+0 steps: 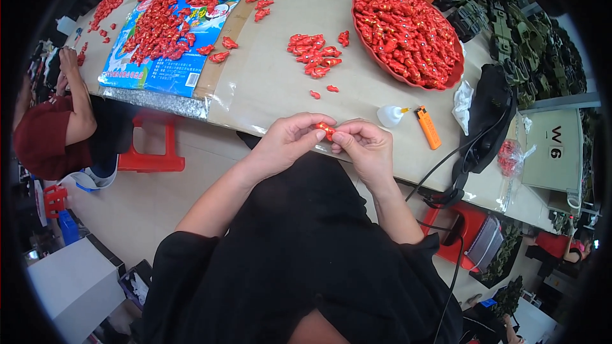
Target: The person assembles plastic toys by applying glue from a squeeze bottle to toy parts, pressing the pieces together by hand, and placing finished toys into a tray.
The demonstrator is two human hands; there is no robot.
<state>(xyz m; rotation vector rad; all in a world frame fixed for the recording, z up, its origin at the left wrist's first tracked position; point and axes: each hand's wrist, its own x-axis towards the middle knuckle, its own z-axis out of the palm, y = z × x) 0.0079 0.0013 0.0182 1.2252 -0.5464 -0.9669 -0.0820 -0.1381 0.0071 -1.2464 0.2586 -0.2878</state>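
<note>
Between my two hands, over the table's near edge, is a small red figurine (326, 130) with gold marks. My left hand (291, 140) pinches it from the left with thumb and finger. From the right, the fingertips of my right hand (364, 146) close on its other end. Just beyond my hands lie two small red pieces (332, 88), and farther back a cluster of red figurines (314, 54). A white squeeze bottle (390, 116) with a yellow tip lies beside my right hand, and an orange lighter (428, 129) is to its right.
A red scalloped bowl (460, 76) heaped with red figurines stands at the back right. More figurines cover a blue printed sheet (153, 76) at the left. A black bag (488, 121) with a cable lies at the right. Another person (51, 127) sits at the far left near a red stool (153, 153).
</note>
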